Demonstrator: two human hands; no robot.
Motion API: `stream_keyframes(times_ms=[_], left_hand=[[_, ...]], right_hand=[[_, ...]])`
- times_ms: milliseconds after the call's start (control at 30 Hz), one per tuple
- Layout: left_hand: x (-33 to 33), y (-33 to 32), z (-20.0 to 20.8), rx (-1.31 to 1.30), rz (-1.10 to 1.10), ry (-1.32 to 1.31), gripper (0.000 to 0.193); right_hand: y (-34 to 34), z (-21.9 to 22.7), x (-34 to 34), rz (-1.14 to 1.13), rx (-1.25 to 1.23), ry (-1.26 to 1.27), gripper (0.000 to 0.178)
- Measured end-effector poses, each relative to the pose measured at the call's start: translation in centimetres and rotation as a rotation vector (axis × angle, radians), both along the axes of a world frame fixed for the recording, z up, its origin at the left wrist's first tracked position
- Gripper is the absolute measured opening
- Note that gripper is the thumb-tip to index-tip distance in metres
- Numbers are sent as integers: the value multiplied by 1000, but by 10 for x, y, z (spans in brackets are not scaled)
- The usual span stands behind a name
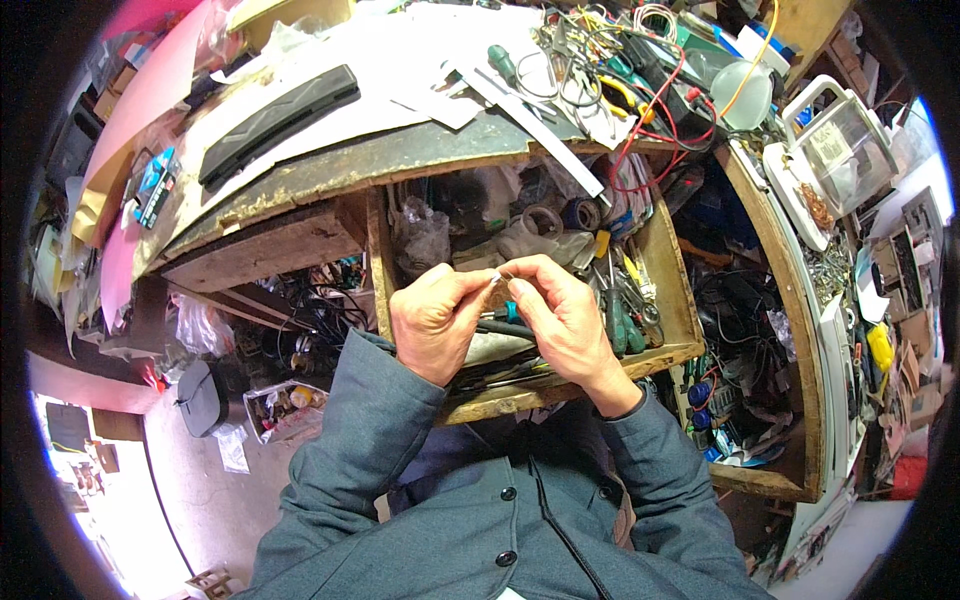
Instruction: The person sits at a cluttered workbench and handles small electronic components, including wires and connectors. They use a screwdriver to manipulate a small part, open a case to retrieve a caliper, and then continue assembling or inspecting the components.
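Fingertip to fingertip, my left hand [435, 318] and my right hand [568, 322] meet over an open wooden drawer [572, 384]. Both are closed in a pinch, thumb against forefinger. Something tiny and pale shows between the fingertips; its kind is too small to make out. Beneath and around the hands, the drawer holds a crumpled clear plastic bag [422, 232], a tape roll [541, 220] and several green-handled tools [622, 325]. My hands hide part of the drawer's contents.
Above the drawer, the worktop bears a long black case [280, 122], a green-handled screwdriver [503, 66] and red cables [668, 118]. A second wooden drawer [808, 400] with cables stands at the right. A black bin [202, 398] is on the floor at left.
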State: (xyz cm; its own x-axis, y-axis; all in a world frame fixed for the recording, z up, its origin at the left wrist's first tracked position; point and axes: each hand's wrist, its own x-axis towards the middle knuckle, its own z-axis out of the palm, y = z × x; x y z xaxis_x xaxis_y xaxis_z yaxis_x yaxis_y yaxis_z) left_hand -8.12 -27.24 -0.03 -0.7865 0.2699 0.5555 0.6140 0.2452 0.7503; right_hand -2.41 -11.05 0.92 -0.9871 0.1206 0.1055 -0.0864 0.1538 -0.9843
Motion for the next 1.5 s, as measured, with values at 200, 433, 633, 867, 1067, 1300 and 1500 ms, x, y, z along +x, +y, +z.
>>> stream_keyframes(times_ms=[200,433,633,867,1067,1300,1500], left_hand=[[0,1,-2,17,-9,-29,14],[-1,0,-2,84,-59,-108,13],[-1,1,-1,50,-45,-82,12],[-1,1,0,47,-43,-94,12],[-1,1,1,64,-49,-109,10],[-4,-2,-5,129,-115,-299,9],[-2,2,-1,103,-117,-205,9]], right_hand=[[-1,-4,-1,13,-38,30,17],[-2,4,1,-19,102,58,16],[-6,-5,-2,-90,223,198,15],[-10,2,0,-118,352,153,15],[-14,-5,-2,-178,403,243,13],[-18,-14,-6,-251,782,414,17],[-17,-8,-2,-273,663,344,8]])
